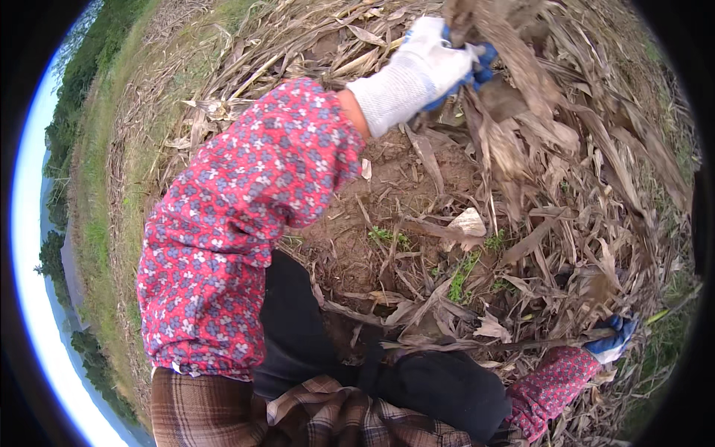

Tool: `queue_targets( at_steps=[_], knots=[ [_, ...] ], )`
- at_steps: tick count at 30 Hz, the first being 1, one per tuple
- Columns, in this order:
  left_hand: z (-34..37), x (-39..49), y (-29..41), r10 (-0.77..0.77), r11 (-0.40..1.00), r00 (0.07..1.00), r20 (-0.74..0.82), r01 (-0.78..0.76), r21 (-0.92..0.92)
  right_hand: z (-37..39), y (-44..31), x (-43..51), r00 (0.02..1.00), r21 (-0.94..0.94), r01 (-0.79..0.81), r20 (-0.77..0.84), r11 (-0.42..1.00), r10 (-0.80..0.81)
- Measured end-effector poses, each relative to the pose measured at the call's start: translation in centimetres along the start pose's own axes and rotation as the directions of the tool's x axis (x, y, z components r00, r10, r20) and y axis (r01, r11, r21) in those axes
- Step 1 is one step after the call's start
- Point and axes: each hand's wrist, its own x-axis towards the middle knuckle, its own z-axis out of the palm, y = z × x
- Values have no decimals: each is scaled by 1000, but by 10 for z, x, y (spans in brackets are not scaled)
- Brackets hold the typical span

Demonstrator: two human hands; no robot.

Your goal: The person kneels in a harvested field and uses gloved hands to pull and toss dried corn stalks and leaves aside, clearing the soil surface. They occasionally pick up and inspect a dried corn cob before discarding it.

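Note:
My left hand (447, 67), in a white knit glove with blue coated fingers, is at the top centre. It is closed on a bunch of dry corn stalks and leaves (519, 72), blurred, some of them hanging down to the right. At the lower right, my right hand (613, 338) wears the same kind of glove and is closed around a thin dry stalk (519, 345) that reaches left across the front of my knee. Its fingers are partly hidden. Both forearms have red flowered sleeve covers.
Brown soil (357, 229) with small green weeds (463, 276) lies between my arms. Dry corn leaves (564, 234) are heaped on the right, and more stalks (262, 72) lie at the top left. My dark-trousered knees (447, 385) are close below. Grass and trees stand far left.

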Motion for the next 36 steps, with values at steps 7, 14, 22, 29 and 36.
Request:
queue_targets(
  at_steps=[7, 14, 22, 29, 36],
  knots=[
    [-365, -184, -171, -137, 987, 662, -737, 151, -48, -111, 48, 90, 1000, -979, 13, 12, 202, -5],
    [-407, -434, -322, 25, 573, 511, -859, 697, 431, 29, 107, 23, 841, -906, 401, 423, 137, 338],
    [-411, -393, -378, -531, -170, 754, -386, 352, 921, 266, 46, -319, -296, -26, 723, 891, 690, 343],
    [-451, -377, -449, -758, 32, 638, -134, 242, 970, 263, -61, -388, -198, -271, 698, 816, 663, 543],
    [-425, -416, -407, -566, 299, 711, -418, 649, 699, 267, -129, -387, -211, -285, 668, 814, 688, 541]
  ],
)
